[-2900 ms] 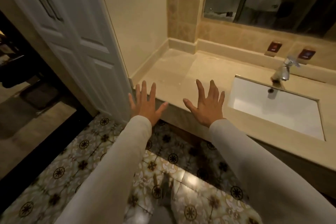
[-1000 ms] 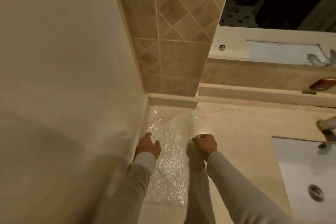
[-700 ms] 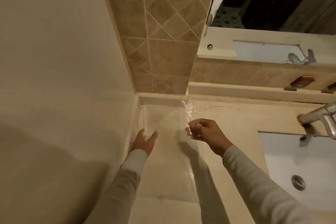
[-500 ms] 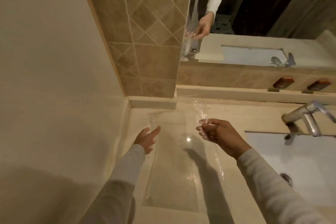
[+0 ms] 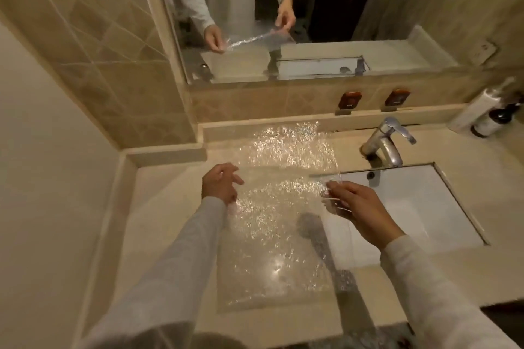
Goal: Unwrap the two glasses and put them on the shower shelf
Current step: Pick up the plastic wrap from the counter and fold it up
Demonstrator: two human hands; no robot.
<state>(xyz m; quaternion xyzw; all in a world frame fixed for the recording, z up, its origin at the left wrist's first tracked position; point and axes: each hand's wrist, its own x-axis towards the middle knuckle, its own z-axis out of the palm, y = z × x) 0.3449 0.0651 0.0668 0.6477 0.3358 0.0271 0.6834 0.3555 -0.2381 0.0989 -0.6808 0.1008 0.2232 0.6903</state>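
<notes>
A large clear sheet of bubble wrap (image 5: 278, 207) is stretched over the beige counter (image 5: 158, 207), glinting in the light. My left hand (image 5: 219, 185) pinches its left edge and my right hand (image 5: 355, 207) pinches its right edge, just left of the sink. The sheet hangs a little above the counter between the two hands. No glass shows in this view, and no shower shelf either.
A white sink (image 5: 411, 207) with a chrome tap (image 5: 385, 142) lies to the right. A mirror (image 5: 297, 14) above reflects my hands. Two small brown holders (image 5: 350, 99) stand on the ledge. A paper roll (image 5: 479, 106) and a dark bottle (image 5: 493, 120) stand at far right.
The bubble wrap went from flat in the corner to lifted and spread wide. My right hand carried its edge rightward toward the sink; my left hand closed on the left edge.
</notes>
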